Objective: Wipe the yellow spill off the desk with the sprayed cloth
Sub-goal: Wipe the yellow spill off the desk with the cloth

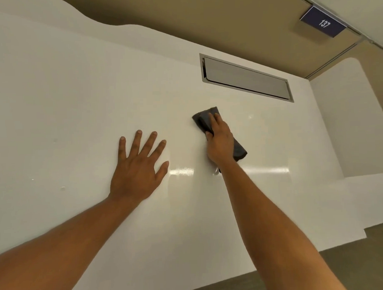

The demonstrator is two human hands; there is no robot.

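Observation:
A dark grey folded cloth (205,118) lies flat on the white desk (76,94), just below the cable flap. My right hand (219,141) presses down on the cloth, fingers over its middle, with one end sticking out past my wrist. My left hand (138,168) rests flat on the desk to the left, fingers spread, holding nothing. No yellow spill shows on the surface; anything under the cloth is hidden. A few small clear droplets (63,188) sit at the left.
A grey metal cable flap (245,78) is set into the desk behind the cloth. A blue sign reading 137 (323,22) hangs at the top right. A white partition (348,117) rises at the right edge. The desk's front edge runs along the bottom right.

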